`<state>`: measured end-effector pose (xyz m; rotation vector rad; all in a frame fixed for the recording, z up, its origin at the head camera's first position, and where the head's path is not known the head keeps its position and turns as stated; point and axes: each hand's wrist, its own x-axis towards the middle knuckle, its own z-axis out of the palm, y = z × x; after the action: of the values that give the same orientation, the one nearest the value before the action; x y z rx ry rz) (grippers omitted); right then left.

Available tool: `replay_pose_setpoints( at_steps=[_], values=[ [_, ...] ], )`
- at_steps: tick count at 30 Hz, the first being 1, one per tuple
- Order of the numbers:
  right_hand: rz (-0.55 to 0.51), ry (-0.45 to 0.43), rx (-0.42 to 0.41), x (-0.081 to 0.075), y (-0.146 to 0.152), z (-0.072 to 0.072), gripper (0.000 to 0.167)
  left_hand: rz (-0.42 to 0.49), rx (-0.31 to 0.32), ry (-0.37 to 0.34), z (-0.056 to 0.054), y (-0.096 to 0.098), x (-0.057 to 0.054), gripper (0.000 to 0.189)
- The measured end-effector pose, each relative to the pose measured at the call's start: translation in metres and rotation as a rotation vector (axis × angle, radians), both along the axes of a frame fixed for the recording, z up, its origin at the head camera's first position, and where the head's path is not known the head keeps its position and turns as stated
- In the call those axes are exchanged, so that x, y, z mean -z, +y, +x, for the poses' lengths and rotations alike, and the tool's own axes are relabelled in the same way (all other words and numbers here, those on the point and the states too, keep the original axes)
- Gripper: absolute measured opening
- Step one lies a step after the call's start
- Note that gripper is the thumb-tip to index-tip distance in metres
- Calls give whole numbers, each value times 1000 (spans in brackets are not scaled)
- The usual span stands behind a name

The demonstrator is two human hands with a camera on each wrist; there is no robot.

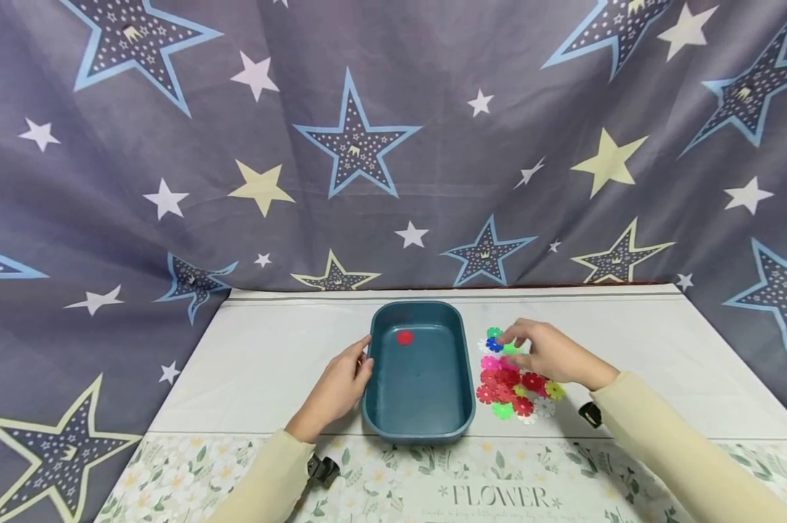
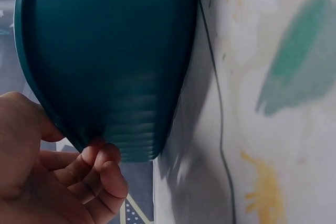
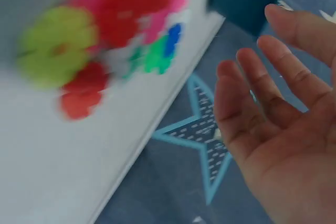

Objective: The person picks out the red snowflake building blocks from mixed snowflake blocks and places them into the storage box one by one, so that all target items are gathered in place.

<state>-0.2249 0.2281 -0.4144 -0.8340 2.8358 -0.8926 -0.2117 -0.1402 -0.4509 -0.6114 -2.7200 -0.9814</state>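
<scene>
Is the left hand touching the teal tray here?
Touching: the left wrist view shows the left hand with curled fingers against the teal tray near its rim.

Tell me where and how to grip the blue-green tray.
Probably best by the two long rims of the tray: it sits open side up, and its raised walls offer edges to pinch. The left hand is at the left rim; bring the right hand onto the right rim from above, since the flower pieces lie close beside that wall and a low sideways approach might scatter them.
</scene>
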Motion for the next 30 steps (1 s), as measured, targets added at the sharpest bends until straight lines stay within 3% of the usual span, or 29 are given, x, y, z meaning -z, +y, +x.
replay_pose_setpoints(
  at_steps=[4, 9, 17, 30],
  values=[
    [39, -3, 23, 11, 15, 6, 29, -7, 2, -7, 0, -2, 0, 44],
    [54, 16, -6, 22, 24, 11, 28, -18, 5, -22, 0, -2, -2, 44],
    [55, 116, -66, 39, 36, 21, 28, -43, 21, -21, 1, 0, -6, 44],
    [46, 88, -13, 46, 33, 24, 28, -57, 25, 10, -4, 0, -2, 44]
  ],
)
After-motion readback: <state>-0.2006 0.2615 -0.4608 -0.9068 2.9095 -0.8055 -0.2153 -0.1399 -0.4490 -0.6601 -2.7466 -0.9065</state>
